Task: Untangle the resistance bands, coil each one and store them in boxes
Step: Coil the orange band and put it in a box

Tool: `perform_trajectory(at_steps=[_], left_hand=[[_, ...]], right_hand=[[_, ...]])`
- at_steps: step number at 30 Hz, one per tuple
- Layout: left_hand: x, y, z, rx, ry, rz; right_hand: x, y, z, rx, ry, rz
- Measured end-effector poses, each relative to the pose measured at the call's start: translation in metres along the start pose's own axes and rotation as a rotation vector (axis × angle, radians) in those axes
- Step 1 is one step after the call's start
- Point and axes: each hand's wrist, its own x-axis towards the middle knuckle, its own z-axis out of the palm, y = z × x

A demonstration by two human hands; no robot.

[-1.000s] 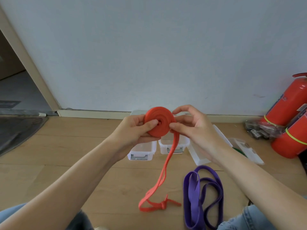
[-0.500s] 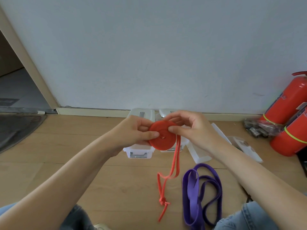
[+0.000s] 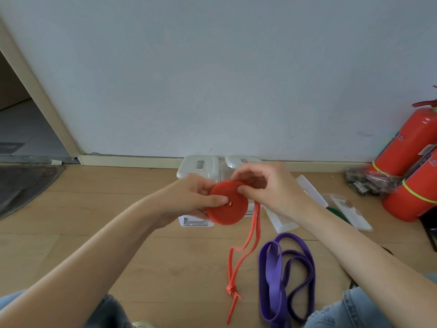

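Wooden floor by a pale wall carries 2 clear plastic boxes, while the left hand and right hand pinch a half-coiled flat red rubber resistance band above them, its knotted tail needing untying next.

Over the last second I have lowered the red coil from near upright, facing me, to a tilted, flatter attitude in front of the boxes. My right hand has shifted from the coil's right edge to its upper rim. The loose red tail is shorter, and its knot has lifted and swung right, nearer the purple band.
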Motion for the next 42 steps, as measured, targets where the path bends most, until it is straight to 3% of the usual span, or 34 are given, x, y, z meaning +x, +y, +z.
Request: perform_trajectory(at_steps=[6,11,14,17,20,24,28,32,34,38,40,42], left_hand=[[0.002,0.005,-0.004,-0.212,0.248,0.109],[0.005,0.002,0.002,-0.303,0.321,0.135],[0.007,-0.003,0.002,-0.253,0.270,0.111],[0.007,-0.005,0.002,-0.077,0.143,0.020],[0.010,-0.008,0.011,0.160,0.253,0.030],[0.013,-0.007,0.016,0.313,0.559,0.193],[0.013,-0.001,0.017,0.223,0.627,0.261],[0.016,0.002,0.016,0.135,0.690,0.267],[0.016,0.000,0.014,0.066,0.619,0.239],[0.006,-0.002,0.003,-0.037,0.068,0.011],[0.006,-0.005,0.004,0.042,0.035,-0.020],[0.007,-0.005,0.009,0.060,0.162,0.009]], right_hand=[[0.001,0.002,-0.006,0.445,0.071,0.173],[0.003,0.003,0.001,0.496,0.114,0.205],[0.002,0.005,0.000,0.403,0.143,0.189],[0.001,0.005,0.001,0.098,0.091,0.105],[0.001,0.003,0.005,-0.031,0.049,0.047],[0.001,0.004,0.008,0.164,0.082,0.102],[0.001,0.004,0.007,0.549,0.066,0.227],[0.000,0.004,0.009,0.575,0.061,0.234],[0.001,0.005,0.007,0.540,0.085,0.226],[0.002,0.006,-0.001,0.205,0.031,0.124],[0.002,0.005,0.000,0.036,-0.029,0.070],[0.002,0.005,0.001,0.080,-0.029,0.082]])
